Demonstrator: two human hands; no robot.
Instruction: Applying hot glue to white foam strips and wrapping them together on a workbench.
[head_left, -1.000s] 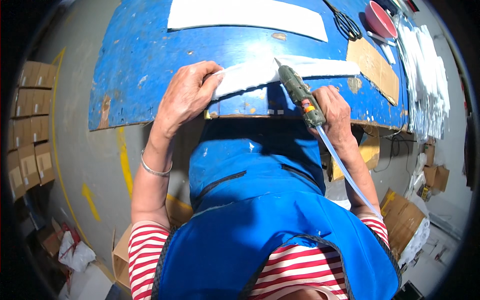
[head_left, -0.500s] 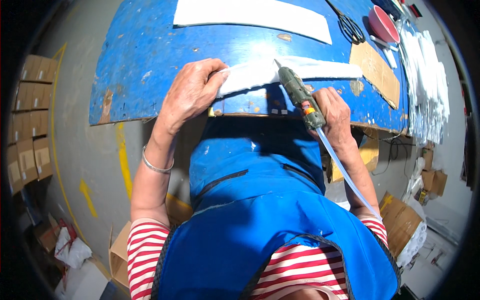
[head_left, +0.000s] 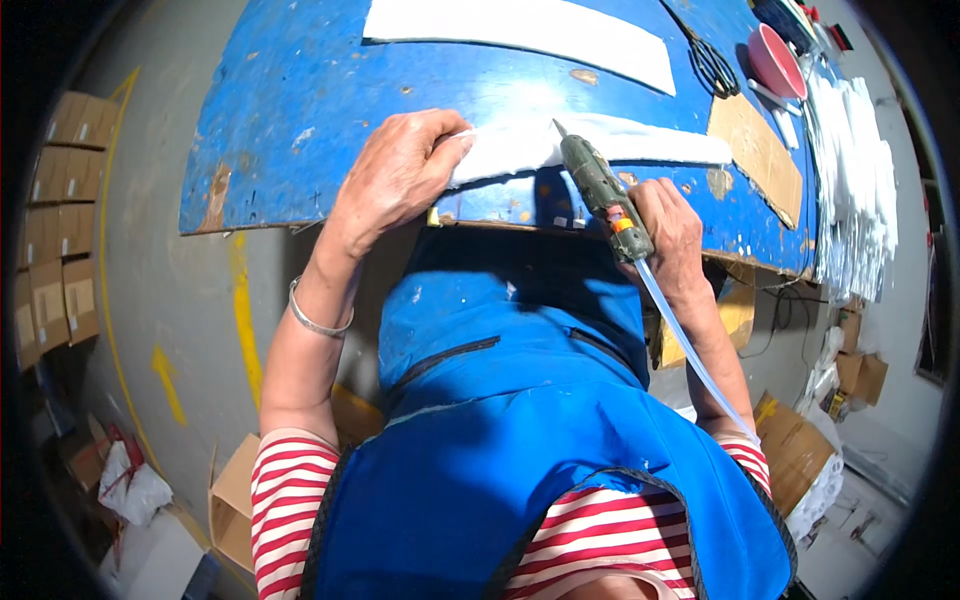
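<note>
My right hand (head_left: 668, 228) is closed around a dark green hot glue gun (head_left: 600, 185). A long translucent glue stick (head_left: 690, 350) runs out of the gun's back end toward my right forearm. The gun's nozzle points away from me, over a folded strip of white padding (head_left: 650, 145); whether it touches cannot be made out. My left hand (head_left: 405, 175) pinches the left end of that strip between thumb and fingers. The strip lies crosswise near the front edge of the blue worktable (head_left: 320, 120).
A flat white sheet (head_left: 530, 35) lies farther back on the table. To the right are a cardboard piece (head_left: 755, 155), a coiled black cord (head_left: 712, 68), a pink bowl (head_left: 777, 62) and a stack of white strips (head_left: 853, 180). Cartons (head_left: 65, 230) are stacked at the far left.
My left hand has shifted slightly right along the strip. The glue gun stays over the strip in my right hand. The whole view has shifted a little.
</note>
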